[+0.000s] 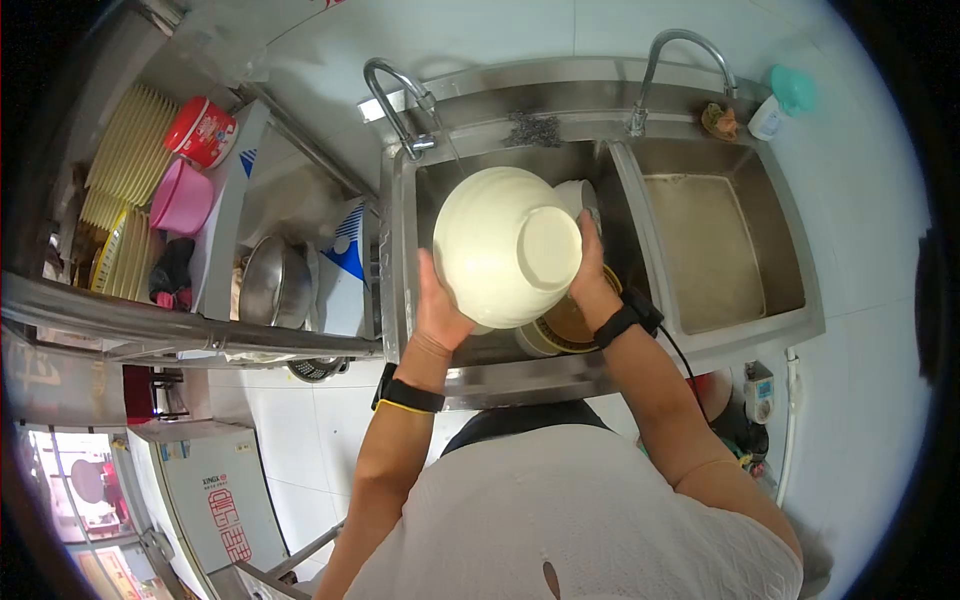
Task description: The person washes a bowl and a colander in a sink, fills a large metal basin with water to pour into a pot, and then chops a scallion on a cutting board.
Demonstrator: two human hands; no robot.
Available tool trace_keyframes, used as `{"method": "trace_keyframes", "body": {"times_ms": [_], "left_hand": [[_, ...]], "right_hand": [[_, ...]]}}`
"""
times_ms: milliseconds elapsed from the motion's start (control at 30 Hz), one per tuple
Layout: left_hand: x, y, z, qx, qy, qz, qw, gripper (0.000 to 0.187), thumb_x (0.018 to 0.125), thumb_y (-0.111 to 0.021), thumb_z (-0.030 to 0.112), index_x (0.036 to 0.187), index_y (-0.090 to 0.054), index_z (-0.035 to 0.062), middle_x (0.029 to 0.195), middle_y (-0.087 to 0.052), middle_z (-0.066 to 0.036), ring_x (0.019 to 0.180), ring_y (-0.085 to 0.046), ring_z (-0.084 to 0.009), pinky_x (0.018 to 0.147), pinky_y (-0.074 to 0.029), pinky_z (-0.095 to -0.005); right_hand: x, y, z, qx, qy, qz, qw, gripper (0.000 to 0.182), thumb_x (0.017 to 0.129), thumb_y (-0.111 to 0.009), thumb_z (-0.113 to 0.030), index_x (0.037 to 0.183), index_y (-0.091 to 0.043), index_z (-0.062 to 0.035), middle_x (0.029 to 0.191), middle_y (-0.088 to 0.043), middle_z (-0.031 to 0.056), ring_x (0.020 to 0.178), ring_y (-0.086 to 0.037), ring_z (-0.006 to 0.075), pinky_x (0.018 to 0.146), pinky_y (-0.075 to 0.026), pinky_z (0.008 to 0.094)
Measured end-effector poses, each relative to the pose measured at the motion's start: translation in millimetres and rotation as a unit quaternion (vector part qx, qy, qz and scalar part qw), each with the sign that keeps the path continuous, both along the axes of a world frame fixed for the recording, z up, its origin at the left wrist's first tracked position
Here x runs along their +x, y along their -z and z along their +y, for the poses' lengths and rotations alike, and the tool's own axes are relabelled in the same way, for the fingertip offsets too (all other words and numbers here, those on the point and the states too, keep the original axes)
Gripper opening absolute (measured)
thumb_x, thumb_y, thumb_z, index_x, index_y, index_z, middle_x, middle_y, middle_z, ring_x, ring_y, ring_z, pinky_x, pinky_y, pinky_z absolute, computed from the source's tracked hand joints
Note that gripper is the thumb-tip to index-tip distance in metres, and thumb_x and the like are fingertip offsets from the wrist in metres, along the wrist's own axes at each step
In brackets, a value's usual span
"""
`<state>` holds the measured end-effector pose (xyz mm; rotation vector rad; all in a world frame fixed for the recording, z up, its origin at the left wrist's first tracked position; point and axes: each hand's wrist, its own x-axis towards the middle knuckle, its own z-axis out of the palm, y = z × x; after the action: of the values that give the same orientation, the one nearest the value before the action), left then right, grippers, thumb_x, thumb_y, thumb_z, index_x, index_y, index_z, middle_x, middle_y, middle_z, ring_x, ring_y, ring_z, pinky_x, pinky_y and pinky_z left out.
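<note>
A large cream bowl (480,245) is held tilted over the left sink basin, its base and outer side facing me. My left hand (440,308) grips its lower left side, and my right hand (592,262) grips its right side near the foot ring. A thin stream of water runs from the left faucet (400,100) toward the bowl's far edge. Beneath the bowl, in the left basin (432,190), sit a yellow-rimmed container (570,328) and a pale dish (575,195), both partly hidden. The bowl covers some of my fingertips.
The right basin (705,250) holds cloudy water under a second faucet (682,40). A steel scouring pad (533,130) lies on the back ledge. At left, a rack holds stacked plates (130,150), a pink container (182,197), a red tub (202,132) and a metal bowl (273,285).
</note>
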<state>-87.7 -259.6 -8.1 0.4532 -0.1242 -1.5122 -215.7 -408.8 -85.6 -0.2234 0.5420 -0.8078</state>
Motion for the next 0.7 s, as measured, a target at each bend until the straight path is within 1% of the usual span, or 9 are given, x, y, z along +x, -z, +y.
{"method": "trace_keyframes", "body": {"times_ms": [33, 100, 200, 267, 300, 400, 433, 500, 700], "left_hand": [[-1, 0, 0, -0.001, -0.003, -0.001, 1.0, 0.051, 0.084, -0.038, 0.042, 0.122, -0.031, 0.0107, 0.123, -0.037, -0.01, 0.11, -0.038, -0.0259, 0.089, -0.035, -0.042], [-8, 1, -5, 0.065, -0.111, -0.161, 0.979, 0.052, 0.084, -0.033, 0.044, 0.122, -0.031, 0.0083, 0.12, -0.039, -0.009, 0.11, -0.039, -0.0258, 0.092, -0.031, -0.0449], [-23, -1, -4, 0.109, -0.175, -0.122, 0.971, 0.055, 0.084, -0.027, 0.049, 0.124, -0.028, 0.0103, 0.124, -0.036, -0.008, 0.113, -0.036, -0.0251, 0.093, -0.031, -0.0427], [-25, 3, -5, 0.097, -0.19, -0.095, 0.972, 0.055, 0.084, -0.027, 0.049, 0.123, -0.029, 0.0096, 0.123, -0.037, -0.008, 0.113, -0.036, -0.0251, 0.093, -0.031, -0.0419], [-26, 6, -4, 0.085, -0.206, -0.067, 0.972, 0.055, 0.084, -0.027, 0.049, 0.123, -0.03, 0.0089, 0.123, -0.037, -0.008, 0.113, -0.036, -0.0251, 0.093, -0.031, -0.0411], [-21, 16, -6, 0.079, -0.204, -0.057, 0.974, 0.056, 0.085, -0.027, 0.049, 0.122, -0.031, 0.0077, 0.122, -0.038, -0.009, 0.111, -0.037, -0.0255, 0.093, -0.031, -0.0389], [-20, 18, -5, 0.081, -0.205, -0.058, 0.974, 0.056, 0.085, -0.027, 0.049, 0.122, -0.031, 0.0077, 0.122, -0.038, -0.009, 0.111, -0.037, -0.0255, 0.093, -0.031, -0.0389], [-22, 19, -3, 0.076, -0.2, -0.059, 0.975, 0.052, 0.085, -0.03, 0.045, 0.118, -0.034, 0.0048, 0.116, -0.043, -0.008, 0.104, -0.043, -0.0235, 0.09, -0.034, -0.0354], [-26, 25, 16, 0.134, -0.218, -0.211, 0.943, 0.048, 0.086, -0.032, 0.044, 0.107, -0.044, 0.0019, 0.098, -0.051, -0.008, 0.089, -0.05, -0.0169, 0.077, -0.041, -0.0286]], "right_hand": [[2, -2, -1, -0.001, 0.004, 0.043, 0.999, 0.045, 0.084, -0.037, -0.038, 0.11, -0.044, -0.0015, 0.106, -0.052, 0.0101, 0.094, -0.051, 0.022, 0.082, -0.041, 0.0323], [7, 9, 4, -0.045, 0.038, 0.069, 0.996, 0.044, 0.084, -0.039, -0.036, 0.109, -0.045, -0.0002, 0.101, -0.054, 0.01, 0.091, -0.052, 0.0199, 0.08, -0.042, 0.031], [13, 31, 11, -0.056, 0.102, 0.133, 0.984, 0.054, 0.081, -0.045, -0.036, 0.116, -0.032, 0.0028, 0.108, -0.045, 0.0137, 0.101, -0.043, 0.0256, 0.085, -0.035, 0.0325], [15, -13, 52, -0.248, 0.14, 0.238, 0.929, 0.055, 0.078, -0.049, -0.032, 0.117, -0.03, 0.0031, 0.112, -0.041, 0.0156, 0.105, -0.039, 0.0266, 0.087, -0.031, 0.032], [17, -11, 64, -0.249, 0.137, 0.239, 0.929, 0.055, 0.078, -0.049, -0.032, 0.117, -0.03, 0.0031, 0.112, -0.041, 0.0156, 0.105, -0.039, 0.0266, 0.087, -0.031, 0.032], [22, -4, 97, -0.526, 0.173, 0.4, 0.73, 0.048, 0.07, -0.053, -0.024, 0.11, -0.037, -0.0028, 0.114, -0.038, 0.0191, 0.105, -0.037, 0.0338, 0.088, -0.027, 0.0425], [18, -11, 103, -0.526, 0.172, 0.399, 0.731, 0.048, 0.07, -0.053, -0.024, 0.11, -0.037, -0.0028, 0.114, -0.038, 0.0191, 0.105, -0.037, 0.0338, 0.088, -0.027, 0.0425], [8, -25, 108, -0.727, 0.148, 0.384, 0.55, 0.042, 0.069, -0.053, -0.027, 0.105, -0.043, -0.0063, 0.114, -0.039, 0.018, 0.107, -0.036, 0.036, 0.089, -0.025, 0.0458], [32, -63, 83, -0.811, 0.015, 0.384, 0.441, 0.044, 0.07, -0.053, -0.034, 0.106, -0.045, -0.0088, 0.115, -0.043, 0.0119, 0.111, -0.037, 0.0266, 0.09, -0.025, 0.0431]]}}
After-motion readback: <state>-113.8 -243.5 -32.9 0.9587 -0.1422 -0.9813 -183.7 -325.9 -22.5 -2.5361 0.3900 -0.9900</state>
